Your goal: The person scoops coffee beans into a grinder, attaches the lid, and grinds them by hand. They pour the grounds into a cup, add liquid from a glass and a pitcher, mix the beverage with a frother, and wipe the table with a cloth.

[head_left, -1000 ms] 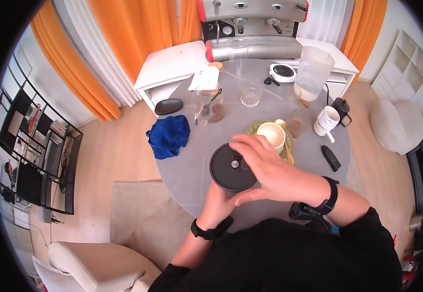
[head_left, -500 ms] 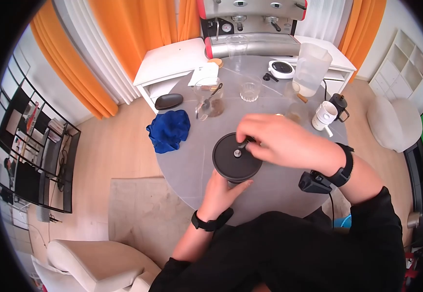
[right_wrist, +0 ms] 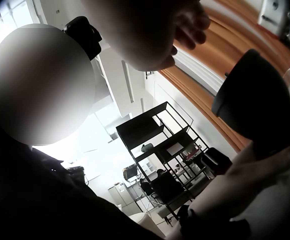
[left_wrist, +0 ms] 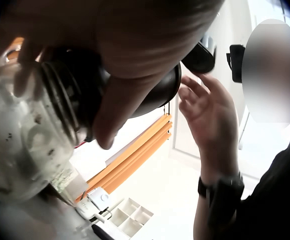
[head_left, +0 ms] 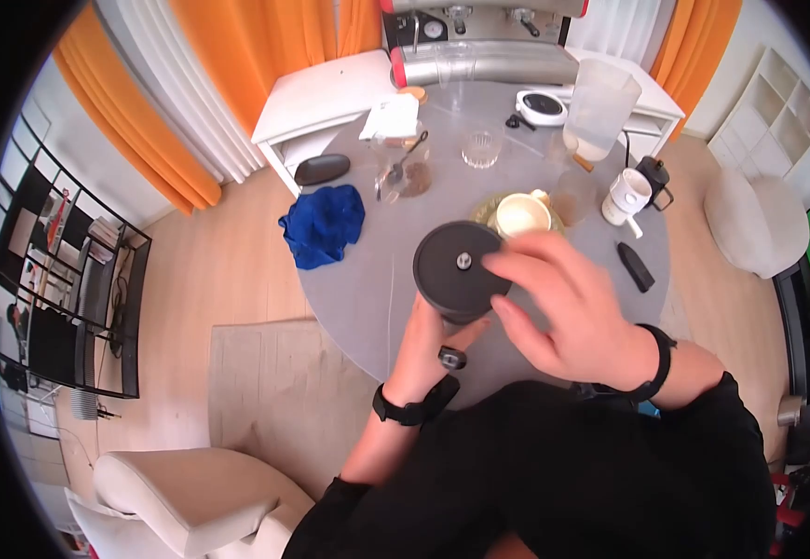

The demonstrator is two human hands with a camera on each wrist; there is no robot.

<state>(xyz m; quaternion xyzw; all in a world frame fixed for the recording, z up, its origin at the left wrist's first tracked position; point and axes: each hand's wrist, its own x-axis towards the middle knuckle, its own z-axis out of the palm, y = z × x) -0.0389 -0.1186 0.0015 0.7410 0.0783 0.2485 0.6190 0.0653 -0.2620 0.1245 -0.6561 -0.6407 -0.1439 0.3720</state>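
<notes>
In the head view my left hand (head_left: 423, 340) grips a hand coffee grinder (head_left: 456, 293) from below, over the near part of the table (head_left: 367, 307). Its round black top carries a silver nut in the middle. The left wrist view shows the clear glass jar (left_wrist: 22, 135) of the grinder, dark specks inside, with fingers and thumb wrapped round the black part above it. My right hand (head_left: 568, 303) is at the right rim of the grinder's top, thumb and fingers apart and loosely bent, slightly blurred. Fingertips overlap the rim in the head view.
Beyond the grinder a cream cup (head_left: 521, 216) sits on a green plate (head_left: 484, 216). A blue cloth (head_left: 323, 228) lies left, near a glass jar with a spoon (head_left: 397, 172). A drinking glass (head_left: 481, 149), clear pitcher (head_left: 600, 112) and white mug (head_left: 626, 194) stand farther back.
My right hand has moved off the middle of the grinder's top, where it pinched the crank, to the right rim, and its fingers have spread. My left hand keeps its grip.
</notes>
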